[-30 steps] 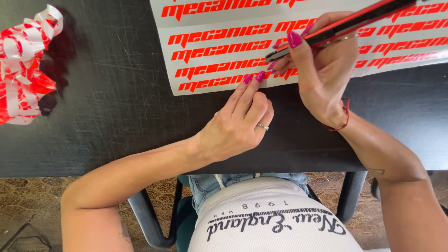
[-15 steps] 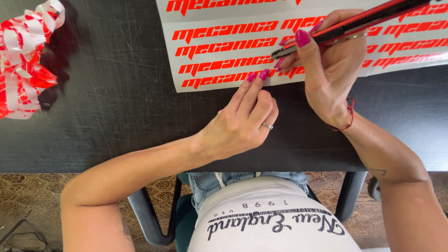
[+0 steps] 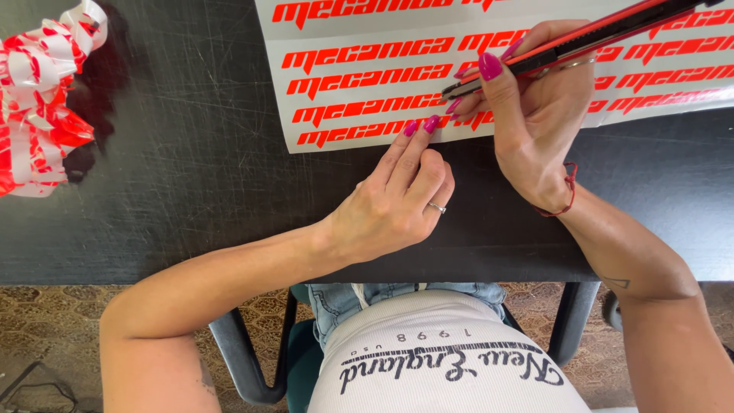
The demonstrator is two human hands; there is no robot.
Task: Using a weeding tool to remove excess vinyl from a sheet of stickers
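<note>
**Knife hand poised over the sticker sheet**

I see my right hand [image 3: 539,126] curled around a red utility knife [image 3: 581,38], its tip on the white sheet of orange lettering [image 3: 367,84] lying on the black table [image 3: 191,191]. My left hand [image 3: 397,203] rests flat, holding nothing, two fingertips [image 3: 420,126] pressing the sheet's near edge. Crumpled scraps [image 3: 38,99] lie far left.

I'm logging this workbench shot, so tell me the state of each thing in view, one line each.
Left hand: fingertips pressing the sticker sheet's near edge.
Right hand: gripping the cutter like a pen.
Cutter: red and black, tip down on the sheet.
Sticker sheet: flat on the table, rows of red lettering.
Scrap pile: crumpled red and white strips, untouched.
Table: black, scratched.
</note>
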